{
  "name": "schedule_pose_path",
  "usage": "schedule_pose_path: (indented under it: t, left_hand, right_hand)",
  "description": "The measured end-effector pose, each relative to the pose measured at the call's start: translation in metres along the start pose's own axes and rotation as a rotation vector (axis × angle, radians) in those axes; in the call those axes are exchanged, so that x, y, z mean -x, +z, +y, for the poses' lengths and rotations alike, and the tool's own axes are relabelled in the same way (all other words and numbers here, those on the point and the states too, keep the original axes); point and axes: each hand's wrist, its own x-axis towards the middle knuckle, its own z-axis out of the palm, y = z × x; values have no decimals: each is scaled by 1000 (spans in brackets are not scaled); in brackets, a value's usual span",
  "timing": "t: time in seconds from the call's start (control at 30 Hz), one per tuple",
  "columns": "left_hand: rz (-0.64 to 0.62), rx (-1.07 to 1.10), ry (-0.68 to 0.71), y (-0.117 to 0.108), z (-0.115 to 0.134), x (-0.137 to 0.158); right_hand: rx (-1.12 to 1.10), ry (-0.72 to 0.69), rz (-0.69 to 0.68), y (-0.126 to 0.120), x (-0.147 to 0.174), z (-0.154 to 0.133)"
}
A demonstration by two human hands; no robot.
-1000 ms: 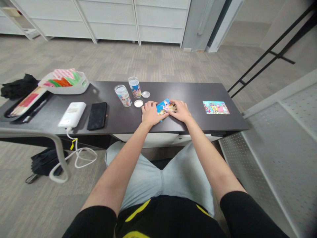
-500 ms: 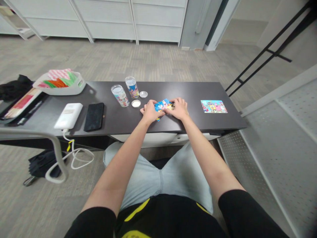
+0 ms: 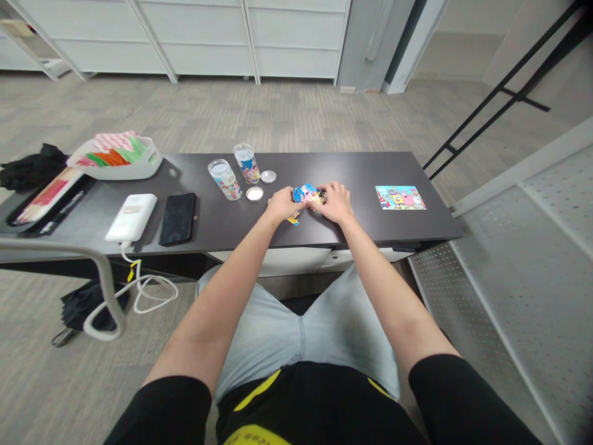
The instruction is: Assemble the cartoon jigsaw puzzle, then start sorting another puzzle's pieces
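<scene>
Between my hands, at the middle of the dark desk, is a small bunch of printed jigsaw puzzle pieces [image 3: 306, 193] in blue, yellow and pink. My left hand [image 3: 280, 205] is closed about their left side, fingers curled. My right hand [image 3: 335, 201] curls over their right side, its thumb pressed toward the left hand. The fingers hide part of the pieces. To the left stand two clear printed cylindrical jars, a front jar [image 3: 225, 180] and a back jar [image 3: 247, 164]. Beside them lie two round lids, a silver one [image 3: 268, 177] and a whitish one [image 3: 254, 194].
A colourful cartoon picture card [image 3: 400, 198] lies on the right of the desk [image 3: 361, 170]. On the left are a black phone [image 3: 178, 219], a white power bank [image 3: 131, 217] with a cable, a white basket [image 3: 123, 171] and a black tray [image 3: 50, 204].
The bunch of pieces has turned or shifted in my hands: a yellow part now shows low at the left where blue was. My left hand has moved slightly; the right is nearly still.
</scene>
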Motion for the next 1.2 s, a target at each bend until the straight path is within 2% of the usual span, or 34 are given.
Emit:
schedule_pose_path:
  t: [0.17, 0.37, 0.57, 0.83, 1.0, 1.2]
  left_hand:
    - [-36, -52, -45, -4, 7, -7]
    - [25, 90, 56, -4, 31, -2]
    - [21, 263, 147, 1, 52, -6]
    - [43, 337, 142, 9, 51, -6]
    - [121, 293, 152, 11, 47, -4]
    - [217, 170, 186, 17, 42, -3]
  right_hand:
    - [-2, -47, -25, -2, 3, -2]
    - [-60, -89, -16, 1, 1, -1]
    - [-374, -108, -19, 3, -1, 5]
    - [-681, -35, -22, 20, -9, -1]
    - [-928, -13, -20, 36, -19, -15]
    - [-1140, 72, 29, 44, -28, -15]
